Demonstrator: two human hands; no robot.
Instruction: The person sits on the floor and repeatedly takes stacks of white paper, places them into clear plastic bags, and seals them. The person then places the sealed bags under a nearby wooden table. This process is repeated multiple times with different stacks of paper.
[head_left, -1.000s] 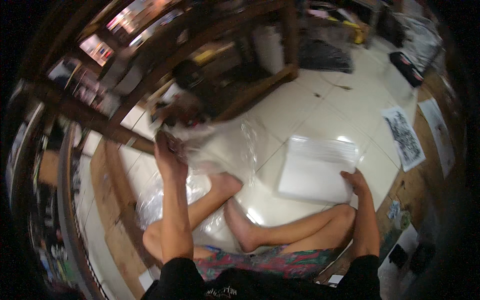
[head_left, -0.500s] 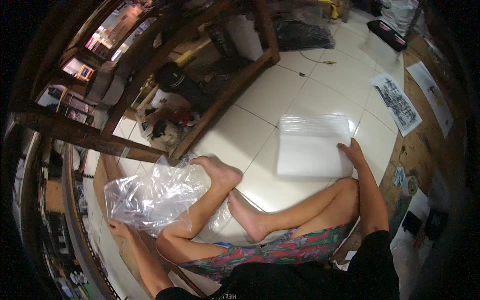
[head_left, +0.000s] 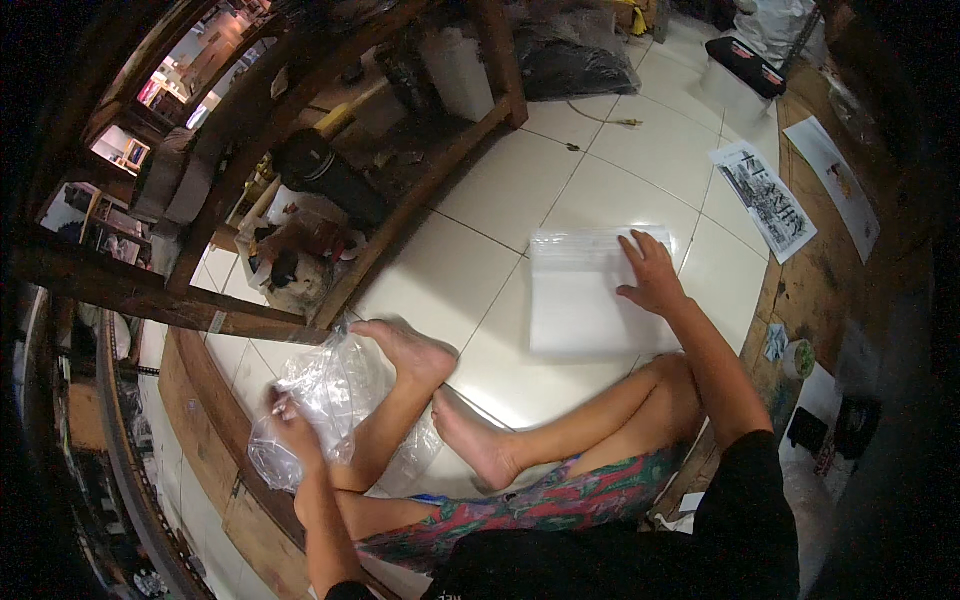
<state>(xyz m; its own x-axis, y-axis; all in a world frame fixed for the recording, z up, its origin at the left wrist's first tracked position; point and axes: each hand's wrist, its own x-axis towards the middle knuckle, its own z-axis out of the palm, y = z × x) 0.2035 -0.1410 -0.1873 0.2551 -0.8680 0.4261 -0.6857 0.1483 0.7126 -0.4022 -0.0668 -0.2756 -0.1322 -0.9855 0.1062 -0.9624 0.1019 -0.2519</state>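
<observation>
My left hand [head_left: 292,425] is on a crumpled clear plastic bag [head_left: 335,385] beside my left leg. Its fingers are curled into the film and a little blurred. Over a neat flat stack of whitish translucent plastic sleeves [head_left: 580,310], my right hand [head_left: 655,278] rests with fingers spread, near the stack's upper right corner. The stack lies on the white tiles in front of my bent right leg. More clear film [head_left: 410,455] shows between my legs.
A wooden frame shelf [head_left: 420,215] with clutter stands at the left. Along the right, a wooden board [head_left: 790,270] carries printed sheets [head_left: 765,200] and a tape roll [head_left: 798,359]. A lidded box [head_left: 740,85] and a black plastic-wrapped bundle [head_left: 575,70] lie farther off.
My right hand moved from the stack's right edge onto its top, fingers spreading. My left hand moved inward and up over the clear bag, which is now more bunched. The view has shifted slightly.
</observation>
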